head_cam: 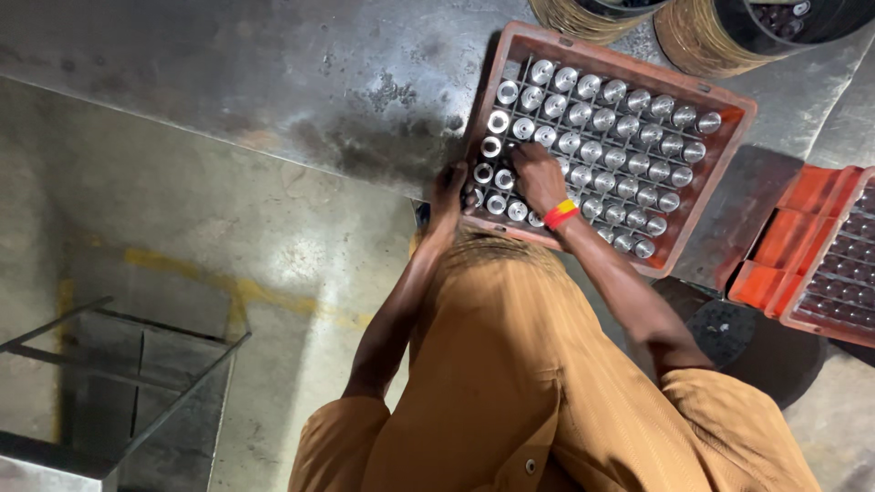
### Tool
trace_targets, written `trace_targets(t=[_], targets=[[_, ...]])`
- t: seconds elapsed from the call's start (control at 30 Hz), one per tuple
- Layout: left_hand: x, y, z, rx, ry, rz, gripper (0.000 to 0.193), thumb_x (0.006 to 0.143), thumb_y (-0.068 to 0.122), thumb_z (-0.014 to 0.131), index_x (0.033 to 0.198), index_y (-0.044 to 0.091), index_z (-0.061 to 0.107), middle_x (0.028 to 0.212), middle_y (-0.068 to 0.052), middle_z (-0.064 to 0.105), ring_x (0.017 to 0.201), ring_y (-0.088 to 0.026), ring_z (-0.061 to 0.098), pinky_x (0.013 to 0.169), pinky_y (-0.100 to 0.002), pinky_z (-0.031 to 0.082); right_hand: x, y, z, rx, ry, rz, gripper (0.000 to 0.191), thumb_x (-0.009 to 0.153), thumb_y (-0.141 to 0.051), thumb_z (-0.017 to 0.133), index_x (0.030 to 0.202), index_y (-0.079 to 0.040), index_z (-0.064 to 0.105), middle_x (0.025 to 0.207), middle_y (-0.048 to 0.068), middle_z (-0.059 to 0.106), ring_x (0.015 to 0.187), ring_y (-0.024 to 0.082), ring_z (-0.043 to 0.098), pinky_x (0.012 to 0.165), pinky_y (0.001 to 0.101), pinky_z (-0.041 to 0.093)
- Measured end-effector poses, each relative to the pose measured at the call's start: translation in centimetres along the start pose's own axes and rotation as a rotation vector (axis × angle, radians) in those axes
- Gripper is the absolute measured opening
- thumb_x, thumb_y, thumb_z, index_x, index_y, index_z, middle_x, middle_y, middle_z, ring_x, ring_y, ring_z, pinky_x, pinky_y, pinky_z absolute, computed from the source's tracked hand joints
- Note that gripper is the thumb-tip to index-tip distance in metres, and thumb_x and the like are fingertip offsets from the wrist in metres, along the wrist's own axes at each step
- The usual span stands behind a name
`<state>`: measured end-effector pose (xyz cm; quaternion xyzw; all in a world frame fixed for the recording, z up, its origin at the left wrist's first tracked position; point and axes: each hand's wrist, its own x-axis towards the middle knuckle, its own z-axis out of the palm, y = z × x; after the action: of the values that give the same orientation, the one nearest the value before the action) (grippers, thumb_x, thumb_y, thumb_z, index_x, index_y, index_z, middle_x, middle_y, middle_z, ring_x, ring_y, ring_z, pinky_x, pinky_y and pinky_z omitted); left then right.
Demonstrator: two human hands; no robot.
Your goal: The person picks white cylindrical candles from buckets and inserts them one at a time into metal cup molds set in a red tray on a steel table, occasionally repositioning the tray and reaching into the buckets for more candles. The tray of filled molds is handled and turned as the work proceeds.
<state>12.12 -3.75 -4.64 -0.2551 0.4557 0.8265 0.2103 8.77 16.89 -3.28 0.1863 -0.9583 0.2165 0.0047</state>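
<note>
A red plastic crate (638, 69) lies on a metal table, its grid filled with several shiny metal cylinders (629, 128). My right hand (540, 178), with a red and yellow band on the wrist, reaches into the crate's near left part. Its fingers are curled down onto one of the cylinders. My left hand (447, 196) grips the crate's near left corner, thumb side against the rim. A few cells by the left wall hold ring-shaped parts (492, 146) with dark centres.
A second red crate (802, 246) with dark parts sits at the right edge. Two round wire spools (702, 41) stand behind the crate. The steel tabletop (273, 82) stretches left. A metal frame (137, 364) stands on the floor at lower left.
</note>
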Motion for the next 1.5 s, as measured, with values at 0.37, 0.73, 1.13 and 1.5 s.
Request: trace_targets(t=[0.37, 0.73, 1.13, 1.5], targets=[[0.7, -0.3, 1.9, 0.316, -0.149, -0.034, 0.027, 0.099, 0.039, 0.062, 0.110, 0.014, 0.061, 0.064, 0.003, 0.053, 0.045, -0.007, 0.043, 0.037, -0.025, 0.029, -1.9, -2.1, -1.4, 0.689, -0.038, 0.332, 0.049, 0.084, -0.015, 0.084, 0.129, -0.003, 0.069, 0.095, 0.017, 0.071, 0.079, 0.029, 0.067, 0.074, 0.0401, 0.053], [1.8, -0.4, -0.1, -0.193, -0.085, -0.091, 0.026, 0.105, 0.042, 0.051, 0.100, 0.017, 0.057, 0.067, 0.001, 0.054, 0.046, -0.009, 0.045, 0.037, -0.025, 0.028, 2.2, 1.8, -2.2, 0.117, 0.236, 0.025, 0.023, 0.088, -0.002, 0.071, 0.111, -0.003, 0.073, 0.103, 0.017, 0.071, 0.095, 0.036, 0.063, 0.085, 0.0451, 0.052], [0.2, 2.2, 3.1, 0.277, -0.171, 0.144, 0.028, 0.099, 0.035, 0.058, 0.121, 0.019, 0.064, 0.064, 0.005, 0.049, 0.044, -0.005, 0.044, 0.038, -0.023, 0.031, 0.8, -0.1, -3.0, 0.409, 0.134, 0.173, 0.038, 0.089, -0.014, 0.078, 0.123, 0.002, 0.069, 0.099, 0.019, 0.068, 0.086, 0.028, 0.061, 0.075, 0.0407, 0.049], [2.7, 0.7, 0.9, -0.641, 0.062, -0.378, 0.024, 0.107, 0.024, 0.043, 0.114, 0.004, 0.054, 0.088, -0.009, 0.062, 0.069, -0.020, 0.064, 0.059, -0.030, 0.050, 5.0, 3.1, -4.2, 0.197, 0.386, 0.099, 0.013, 0.094, -0.009, 0.077, 0.105, 0.000, 0.076, 0.101, 0.017, 0.075, 0.090, 0.032, 0.066, 0.082, 0.0426, 0.051]])
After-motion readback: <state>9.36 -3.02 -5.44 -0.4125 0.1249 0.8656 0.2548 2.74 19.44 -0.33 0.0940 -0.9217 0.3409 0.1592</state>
